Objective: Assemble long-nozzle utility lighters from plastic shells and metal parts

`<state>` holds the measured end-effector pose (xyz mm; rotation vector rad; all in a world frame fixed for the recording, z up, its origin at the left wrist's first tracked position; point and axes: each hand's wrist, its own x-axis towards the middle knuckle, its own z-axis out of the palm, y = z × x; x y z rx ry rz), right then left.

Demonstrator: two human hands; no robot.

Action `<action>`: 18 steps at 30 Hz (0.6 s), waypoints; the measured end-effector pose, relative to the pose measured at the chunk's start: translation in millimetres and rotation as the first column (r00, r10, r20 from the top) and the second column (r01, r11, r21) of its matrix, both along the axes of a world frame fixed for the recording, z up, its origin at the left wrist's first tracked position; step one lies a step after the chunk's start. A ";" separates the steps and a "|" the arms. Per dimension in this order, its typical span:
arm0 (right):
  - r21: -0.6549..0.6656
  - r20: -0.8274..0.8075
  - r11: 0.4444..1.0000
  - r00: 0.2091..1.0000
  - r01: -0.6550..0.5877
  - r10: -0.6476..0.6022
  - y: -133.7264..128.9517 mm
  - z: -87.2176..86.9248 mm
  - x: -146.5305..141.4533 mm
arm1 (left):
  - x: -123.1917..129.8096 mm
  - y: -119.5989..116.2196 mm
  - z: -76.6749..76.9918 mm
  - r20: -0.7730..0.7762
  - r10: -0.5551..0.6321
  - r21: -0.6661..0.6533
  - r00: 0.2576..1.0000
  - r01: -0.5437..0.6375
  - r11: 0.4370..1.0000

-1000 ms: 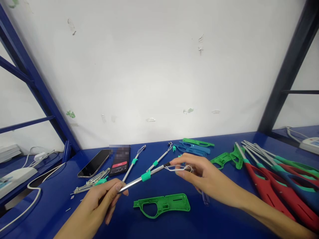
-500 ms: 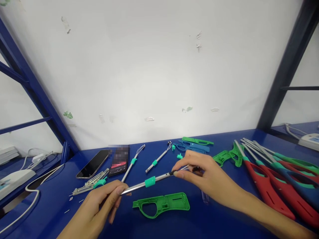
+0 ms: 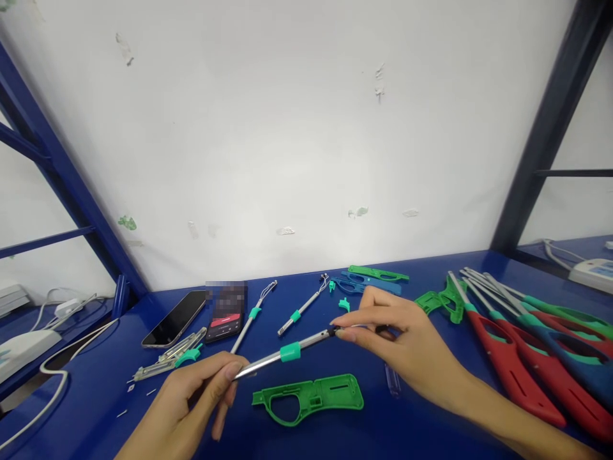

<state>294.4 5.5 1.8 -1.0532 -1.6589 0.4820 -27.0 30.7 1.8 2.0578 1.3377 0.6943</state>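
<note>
My left hand pinches the near end of a thin silver metal tube with a teal plastic collar, held above the blue counter. My right hand grips its far black tip, over a green plastic handle shell.

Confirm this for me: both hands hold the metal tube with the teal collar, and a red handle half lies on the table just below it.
Not quite. The head view shows the left hand and right hand holding the metal tube, but the handle half on the table below it is green, not red.
</note>
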 end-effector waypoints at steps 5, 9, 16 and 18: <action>0.007 -0.013 1.000 1.000 0.016 -0.016 0.0 1.3 -1.0 | 0.8 0.1 -7.4 0.034 0.010 -0.110 0.999 -0.006 0.994; -0.023 -0.032 1.000 0.999 0.013 -0.013 -0.2 0.0 -2.9 | 3.2 0.0 -12.5 0.079 0.010 -0.111 0.997 -0.001 0.994; -0.110 -0.061 0.991 0.995 -0.081 0.074 0.4 -7.1 -2.7 | 3.3 2.7 -13.3 0.067 -0.012 -0.015 0.998 0.013 1.000; -0.121 -0.063 0.987 0.993 -0.106 0.099 0.7 -8.8 -2.8 | 1.7 3.3 -15.3 0.067 -0.012 -0.005 0.998 0.012 1.000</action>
